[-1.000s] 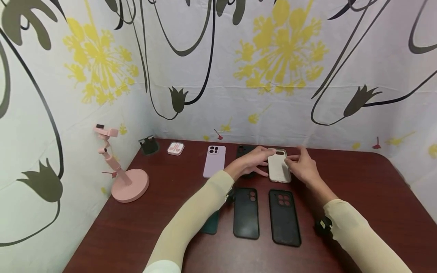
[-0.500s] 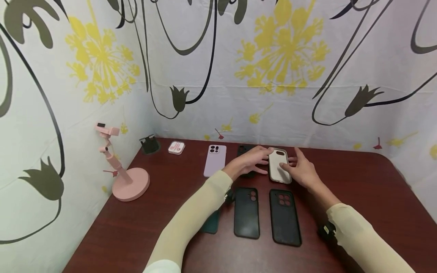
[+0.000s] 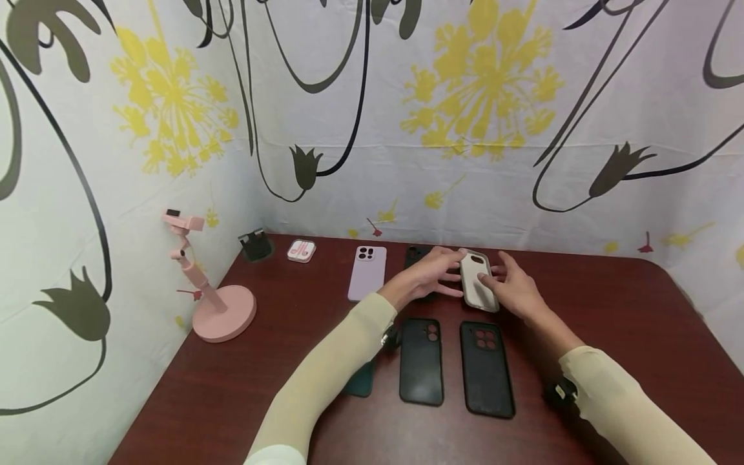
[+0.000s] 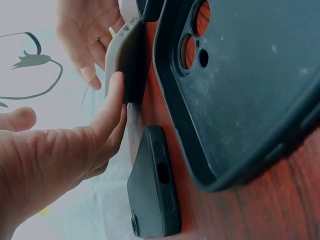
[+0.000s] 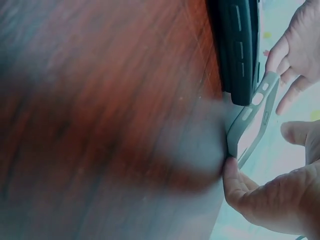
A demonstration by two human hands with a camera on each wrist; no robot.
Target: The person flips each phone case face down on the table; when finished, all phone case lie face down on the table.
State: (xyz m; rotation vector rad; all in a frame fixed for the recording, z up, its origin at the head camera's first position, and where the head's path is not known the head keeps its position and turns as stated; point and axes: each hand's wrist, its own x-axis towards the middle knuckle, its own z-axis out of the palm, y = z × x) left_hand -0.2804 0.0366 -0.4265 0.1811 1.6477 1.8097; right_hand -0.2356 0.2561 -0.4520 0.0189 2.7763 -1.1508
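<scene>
An off-white phone case [image 3: 478,294] tilts between my two hands, its left side raised off the table. Fingertips of my left hand [image 4: 65,155] touch that raised side, with one digit held apart. My right hand [image 5: 277,197] touches the lower side with its fingertips; its thumb stands clear of the case in the right wrist view. In the head view, my left hand [image 3: 427,272] partly covers a black phone case [image 3: 416,254], and my right hand [image 3: 514,289] is at the right. Nearer to me lie two black phone cases, one left [image 3: 421,368], one right [image 3: 488,374].
A lilac phone case [image 3: 367,276] lies left of my hands, and a teal one [image 3: 360,381] is partly under my left sleeve. Farther left are a pink stand [image 3: 223,313], a small earphone box [image 3: 301,250] and a dark object [image 3: 256,246]. A patterned cloth hangs behind the table.
The off-white phone case has gone from lying flat to tilting up on its left side, and it has shifted slightly right. My right thumb has moved in over the case.
</scene>
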